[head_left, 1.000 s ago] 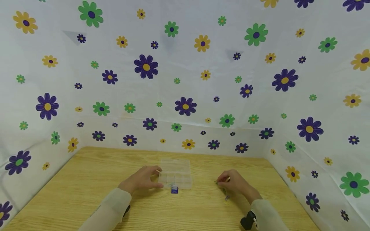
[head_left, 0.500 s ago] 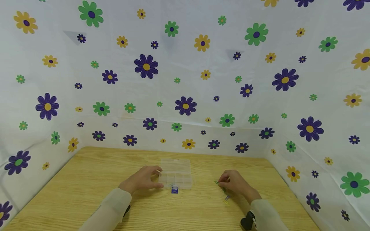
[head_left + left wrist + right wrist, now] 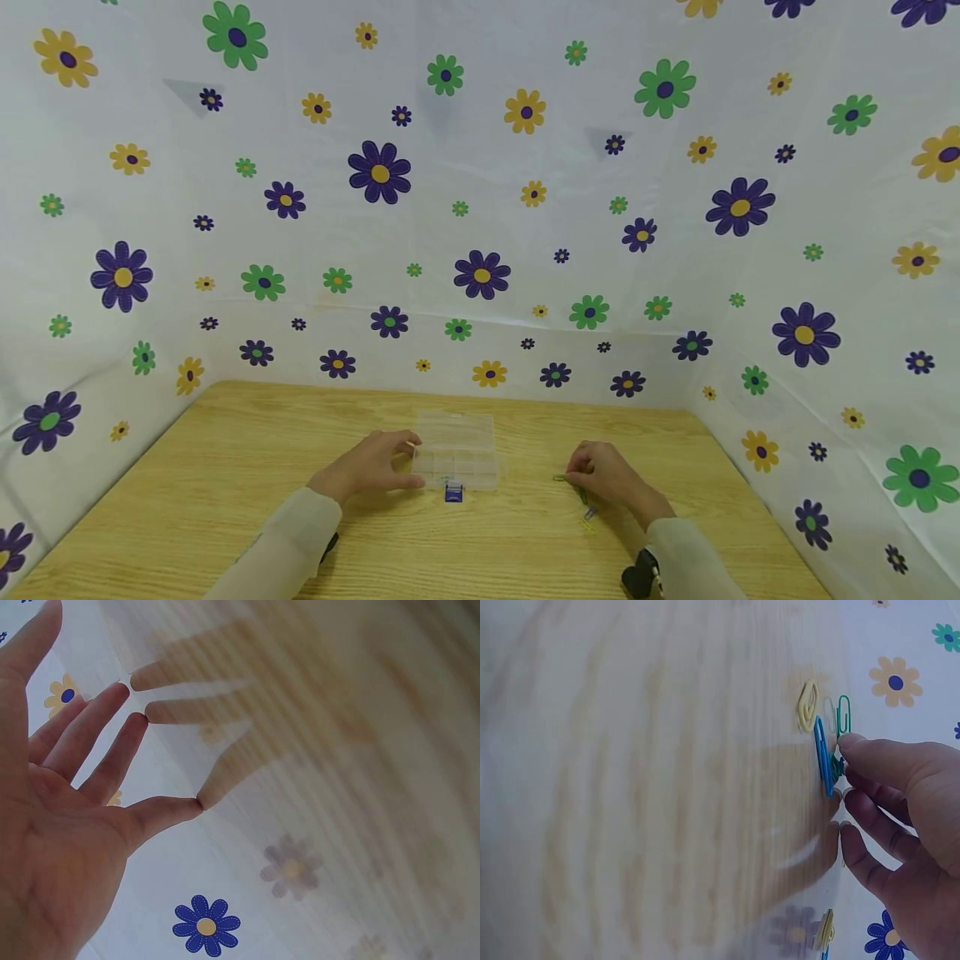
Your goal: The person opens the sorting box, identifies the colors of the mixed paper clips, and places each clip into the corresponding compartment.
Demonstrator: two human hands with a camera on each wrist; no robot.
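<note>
My right hand point(image 3: 607, 475) pinches a green paper clip point(image 3: 844, 712) between thumb and fingertips, low over the table. Part of that clip sticks out left of the fingertips in the head view. Beside and below this hand lie a second green paper clip point(image 3: 582, 496), a blue paper clip point(image 3: 823, 757) and a yellow paper clip point(image 3: 808, 705). My left hand point(image 3: 371, 462) rests at the left edge of a clear compartment box point(image 3: 480, 475), fingers spread and thumb near its front corner. In the left wrist view, those fingertips touch a glossy surface and hold nothing.
The box's transparent lid point(image 3: 453, 431) lies folded back behind it. A small dark-blue piece point(image 3: 453, 492) is at the box's front edge. More clips, yellow point(image 3: 826, 928) and blue, show low in the right wrist view. Flowered cloth point(image 3: 480, 208) encloses the wooden table point(image 3: 300, 417).
The green paper clip at my right fingertips has turned from slanting to nearly level in the head view. My left hand and the box have stayed in place.
</note>
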